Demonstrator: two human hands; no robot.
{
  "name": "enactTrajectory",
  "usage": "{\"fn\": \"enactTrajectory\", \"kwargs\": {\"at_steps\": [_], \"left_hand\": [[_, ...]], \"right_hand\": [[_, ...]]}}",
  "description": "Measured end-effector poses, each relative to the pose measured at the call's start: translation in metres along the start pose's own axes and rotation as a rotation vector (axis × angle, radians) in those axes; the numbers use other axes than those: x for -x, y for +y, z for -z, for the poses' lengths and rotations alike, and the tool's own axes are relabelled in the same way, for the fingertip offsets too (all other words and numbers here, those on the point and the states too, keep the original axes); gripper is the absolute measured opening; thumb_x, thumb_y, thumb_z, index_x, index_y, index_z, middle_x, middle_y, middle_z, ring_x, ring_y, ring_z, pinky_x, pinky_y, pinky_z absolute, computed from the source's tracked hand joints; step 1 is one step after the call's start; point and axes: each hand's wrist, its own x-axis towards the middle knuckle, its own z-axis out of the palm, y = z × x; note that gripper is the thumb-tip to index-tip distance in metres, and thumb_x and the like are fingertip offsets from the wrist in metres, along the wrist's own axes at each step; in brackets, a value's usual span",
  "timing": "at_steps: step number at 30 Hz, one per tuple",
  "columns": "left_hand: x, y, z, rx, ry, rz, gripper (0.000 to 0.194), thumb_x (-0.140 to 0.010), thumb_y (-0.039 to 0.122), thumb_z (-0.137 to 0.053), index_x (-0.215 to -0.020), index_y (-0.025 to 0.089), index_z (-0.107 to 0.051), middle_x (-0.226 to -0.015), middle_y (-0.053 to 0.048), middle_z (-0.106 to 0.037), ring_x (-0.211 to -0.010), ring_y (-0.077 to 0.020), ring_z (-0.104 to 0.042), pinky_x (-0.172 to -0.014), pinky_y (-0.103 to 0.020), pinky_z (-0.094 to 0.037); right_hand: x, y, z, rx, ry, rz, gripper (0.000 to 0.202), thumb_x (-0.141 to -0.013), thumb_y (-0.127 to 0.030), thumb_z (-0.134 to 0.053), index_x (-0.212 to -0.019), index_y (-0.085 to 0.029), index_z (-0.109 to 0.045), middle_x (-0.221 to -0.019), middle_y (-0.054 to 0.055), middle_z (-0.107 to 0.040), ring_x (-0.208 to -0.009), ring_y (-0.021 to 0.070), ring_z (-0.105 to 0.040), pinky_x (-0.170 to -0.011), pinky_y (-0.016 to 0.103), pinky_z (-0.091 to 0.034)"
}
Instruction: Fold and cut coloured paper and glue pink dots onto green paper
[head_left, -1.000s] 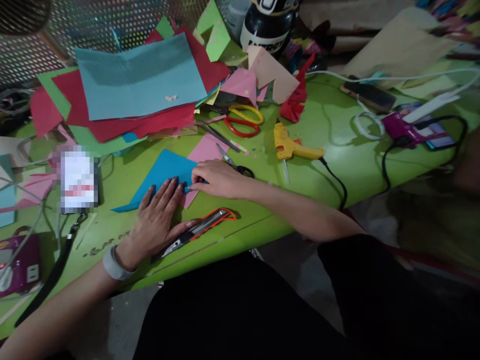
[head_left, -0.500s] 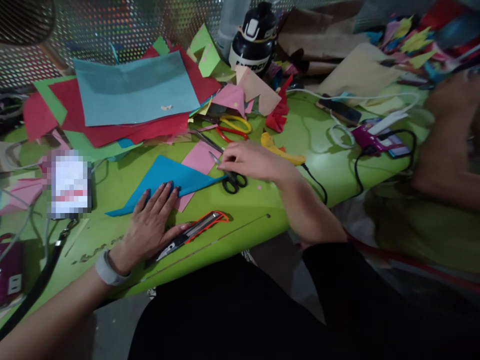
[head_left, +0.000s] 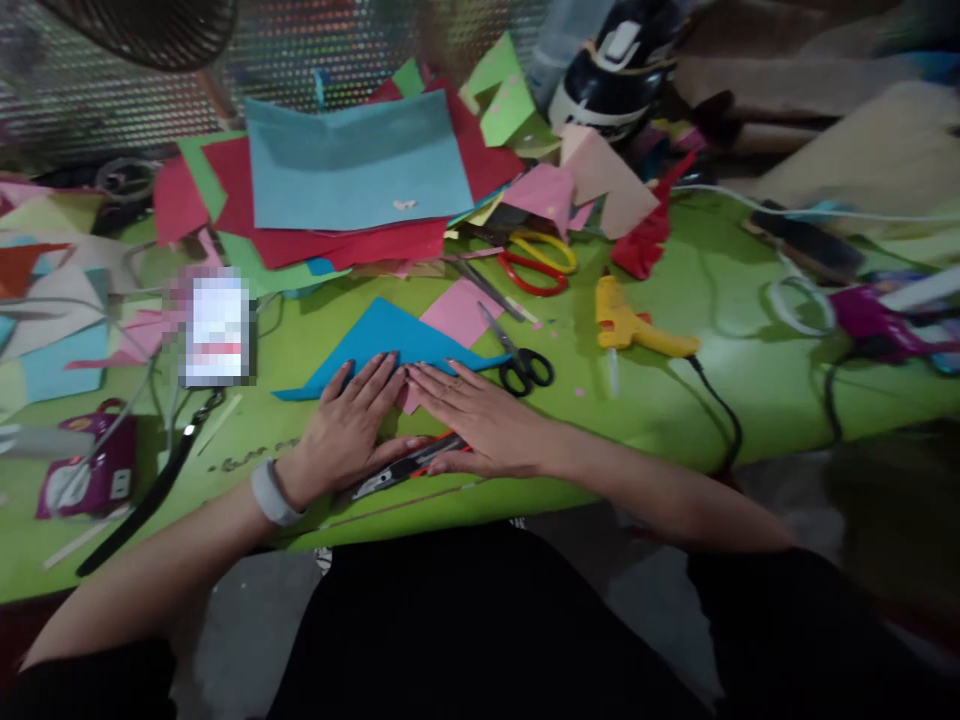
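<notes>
A folded sheet of blue paper (head_left: 382, 335) lies on the green table, partly over a pink piece of paper (head_left: 463, 312). My left hand (head_left: 352, 425) rests flat on its lower edge, fingers stretched out. Beside it, my right hand (head_left: 480, 415) presses the same edge with fingers extended, the two hands' fingertips nearly meeting. Under my thumbs lies a utility knife (head_left: 401, 470) with orange trim, its middle partly covered. Black-handled scissors (head_left: 525, 368) are just beyond my right fingers, touching the blue paper's right tip.
A yellow glue gun (head_left: 637, 325) with a black cord lies to the right. Behind are scissors with red and yellow handles (head_left: 536, 265) and stacked coloured sheets (head_left: 356, 165). A phone (head_left: 216, 328) with a strap and a purple device (head_left: 94, 460) are at left. A dark bottle (head_left: 611, 75) stands behind.
My right hand has moved from the black scissors down and left onto the blue paper's edge. My left hand stays on the paper. The view has shifted left.
</notes>
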Motion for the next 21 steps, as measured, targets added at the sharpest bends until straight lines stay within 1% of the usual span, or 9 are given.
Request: {"fn": "enactTrajectory", "kwargs": {"at_steps": [4,7,11,15,18,21], "left_hand": [[0.002,0.004,0.000,-0.008,-0.035,0.019,0.086,-0.097,0.071,-0.035,-0.157,0.010,-0.032,-0.163,-0.016,-0.034,-0.153,-0.0290,-0.030,-0.126,-0.049,-0.018],[0.003,0.007,0.000,-0.016,-0.056,0.040,0.086,-0.096,0.072,-0.036,-0.158,0.012,-0.029,-0.164,-0.015,-0.032,-0.154,-0.0279,-0.028,-0.126,-0.049,-0.017],[0.005,0.008,0.001,-0.019,-0.072,0.055,0.088,-0.096,0.073,-0.034,-0.159,0.010,-0.027,-0.165,-0.016,-0.030,-0.155,-0.0281,-0.025,-0.127,-0.049,-0.016],[0.008,0.004,0.001,-0.025,-0.055,0.065,0.087,-0.097,0.071,-0.034,-0.159,0.010,-0.027,-0.165,-0.017,-0.028,-0.155,-0.0302,-0.024,-0.127,-0.049,-0.014],[0.008,0.002,0.001,-0.022,-0.034,0.051,0.087,-0.097,0.071,-0.035,-0.160,0.011,-0.026,-0.165,-0.017,-0.029,-0.155,-0.0310,-0.025,-0.127,-0.050,-0.015],[0.007,0.000,0.000,-0.025,-0.015,0.034,0.086,-0.098,0.070,-0.035,-0.160,0.012,-0.025,-0.165,-0.018,-0.029,-0.154,-0.0316,-0.026,-0.126,-0.051,-0.017]], "right_hand": [[0.004,-0.001,-0.003,0.017,0.011,-0.007,0.095,-0.096,-0.075,-0.028,-0.158,-0.002,-0.028,-0.164,0.023,-0.023,-0.155,0.0312,-0.020,-0.126,0.056,-0.017],[0.006,-0.002,-0.009,0.027,0.031,-0.001,0.093,-0.097,-0.074,-0.031,-0.159,-0.006,-0.026,-0.164,0.022,-0.025,-0.155,0.0319,-0.022,-0.125,0.058,-0.020],[0.005,-0.003,-0.012,0.037,0.049,-0.003,0.093,-0.096,-0.073,-0.032,-0.160,-0.006,-0.024,-0.163,0.022,-0.026,-0.154,0.0332,-0.024,-0.124,0.059,-0.021],[0.003,-0.004,-0.008,0.037,0.033,-0.017,0.094,-0.095,-0.076,-0.029,-0.159,-0.006,-0.027,-0.164,0.021,-0.025,-0.155,0.0315,-0.022,-0.125,0.057,-0.020],[0.000,-0.004,-0.004,0.035,0.015,-0.036,0.098,-0.094,-0.078,-0.025,-0.157,-0.002,-0.030,-0.164,0.021,-0.024,-0.155,0.0311,-0.022,-0.126,0.055,-0.018],[-0.004,-0.006,0.001,0.023,0.009,-0.062,0.102,-0.093,-0.080,-0.023,-0.156,0.000,-0.032,-0.164,0.022,-0.026,-0.155,0.0307,-0.022,-0.127,0.052,-0.018]]}}
